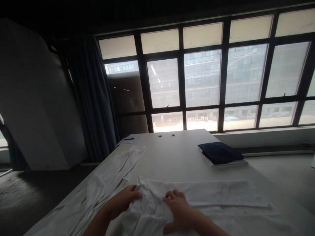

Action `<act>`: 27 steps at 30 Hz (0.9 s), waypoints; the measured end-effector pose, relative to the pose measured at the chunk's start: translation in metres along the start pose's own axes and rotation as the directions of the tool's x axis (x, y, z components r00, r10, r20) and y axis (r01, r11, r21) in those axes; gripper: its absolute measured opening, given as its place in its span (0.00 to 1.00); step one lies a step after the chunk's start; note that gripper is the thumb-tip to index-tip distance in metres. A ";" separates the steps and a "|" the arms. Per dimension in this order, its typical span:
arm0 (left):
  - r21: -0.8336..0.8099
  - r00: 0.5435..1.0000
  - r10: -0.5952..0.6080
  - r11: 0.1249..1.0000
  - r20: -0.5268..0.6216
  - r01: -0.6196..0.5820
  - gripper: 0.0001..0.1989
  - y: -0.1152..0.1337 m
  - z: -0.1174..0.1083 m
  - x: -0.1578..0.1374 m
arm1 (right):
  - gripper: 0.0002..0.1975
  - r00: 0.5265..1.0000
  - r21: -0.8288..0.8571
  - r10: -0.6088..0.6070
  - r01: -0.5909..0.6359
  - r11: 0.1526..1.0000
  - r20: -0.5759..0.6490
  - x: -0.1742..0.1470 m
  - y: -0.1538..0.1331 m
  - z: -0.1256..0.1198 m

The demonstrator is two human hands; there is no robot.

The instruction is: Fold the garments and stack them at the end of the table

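Note:
A pair of what look like white trousers [221,193] lies across the near part of the table, its bunched top end to the left and its long flat part stretching right. My left hand [126,198] grips the upper left edge of this garment between thumb and fingers. On the gathered cloth just right of it rests my right hand [180,209], thumb apart and fingers slightly bent and spread. Another white garment [105,177], creased and loosely laid, runs along the table's left side, next to my left forearm.
A folded dark navy cloth [220,152] sits on a folded white one [242,162] at the table's right edge. At the far left corner are a paper [134,140] and a pen [129,139]. Two round holes mark the far tabletop [169,154]. Windows and a blue curtain [91,91] stand beyond.

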State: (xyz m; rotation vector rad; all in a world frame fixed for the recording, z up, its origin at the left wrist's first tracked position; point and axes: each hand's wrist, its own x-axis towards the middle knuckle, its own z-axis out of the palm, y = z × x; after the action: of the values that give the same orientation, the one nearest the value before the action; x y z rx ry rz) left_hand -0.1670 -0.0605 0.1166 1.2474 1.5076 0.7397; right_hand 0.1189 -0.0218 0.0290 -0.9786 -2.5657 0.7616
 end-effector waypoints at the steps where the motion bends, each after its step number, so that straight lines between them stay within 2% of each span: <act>1: -0.064 0.999 0.008 0.998 0.040 -0.005 0.23 0.006 0.004 -0.004 | 0.48 1.000 0.053 0.000 0.000 0.999 0.002 0.002 0.000 0.001; 3: -0.127 0.996 0.038 0.992 0.086 -0.027 0.25 0.018 0.014 -0.010 | 0.42 0.999 0.244 0.050 -0.047 0.969 -0.007 0.009 -0.002 -0.003; 4: -0.114 0.996 0.052 0.993 0.074 -0.043 0.26 0.022 0.021 -0.012 | 0.37 0.995 0.377 0.100 -0.085 0.922 -0.019 0.012 -0.004 -0.009; 7: -0.030 0.994 0.104 0.994 0.034 -0.103 0.25 0.033 0.050 -0.012 | 0.29 0.967 0.742 0.250 -0.128 0.658 -0.055 0.018 -0.014 -0.036; 9: 0.011 0.986 0.161 0.987 0.034 -0.161 0.19 0.037 0.078 -0.008 | 0.30 0.962 0.861 0.271 -0.103 0.498 -0.043 0.016 -0.024 -0.055; 11: 0.034 0.969 0.244 0.969 0.022 -0.245 0.12 0.039 0.110 -0.003 | 0.29 0.964 0.897 0.264 -0.111 0.428 -0.007 0.010 -0.031 -0.070; 12: 0.031 0.960 0.280 0.959 0.007 -0.280 0.11 0.039 0.126 0.000 | 0.29 0.961 0.893 0.276 -0.130 0.431 0.007 0.007 -0.032 -0.075; 14: -0.042 0.951 0.295 0.955 0.096 -0.292 0.12 0.037 0.153 0.005 | 0.26 0.947 0.854 0.319 -0.143 0.500 -0.028 0.003 -0.026 -0.078; 16: -0.118 0.930 0.315 0.948 0.191 -0.297 0.13 0.033 0.166 0.014 | 0.20 0.931 0.802 0.352 -0.140 0.581 -0.093 0.002 -0.011 -0.077; 17: -0.119 0.926 0.324 0.945 0.195 -0.306 0.13 0.029 0.165 0.020 | 0.17 0.925 0.779 0.365 -0.152 0.609 -0.105 0.002 -0.002 -0.075; 19: -0.017 0.932 0.355 0.935 0.076 -0.355 0.14 0.021 0.149 0.037 | 0.11 0.914 0.741 0.399 -0.216 0.636 -0.076 0.004 0.017 -0.070; 20: 0.085 0.918 0.394 0.917 -0.039 -0.390 0.15 0.015 0.137 0.047 | 0.10 0.904 0.724 0.426 -0.265 0.637 -0.043 0.004 0.026 -0.067; 21: 0.192 0.875 0.458 0.883 -0.158 -0.428 0.16 0.009 0.123 0.059 | 0.10 0.892 0.707 0.451 -0.311 0.635 -0.012 0.005 0.034 -0.065; 22: 0.267 0.842 0.499 0.856 -0.203 -0.443 0.18 0.002 0.109 0.070 | 0.10 0.881 0.690 0.472 -0.349 0.634 0.012 0.005 0.042 -0.063; 24: 0.299 0.843 0.505 0.846 -0.187 -0.441 0.22 -0.013 0.088 0.091 | 0.11 0.862 0.644 0.503 -0.417 0.641 0.057 0.006 0.055 -0.063; 27: 0.276 0.871 0.483 0.852 -0.089 -0.445 0.25 -0.033 0.079 0.109 | 0.12 0.840 0.549 0.542 -0.465 0.694 0.027 0.008 0.067 -0.067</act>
State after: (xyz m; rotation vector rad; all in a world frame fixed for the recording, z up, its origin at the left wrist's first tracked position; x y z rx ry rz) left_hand -0.1003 0.0234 0.0285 1.8224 1.4654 1.0044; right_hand 0.1782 0.0506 0.0460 -1.4785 -1.7753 1.4058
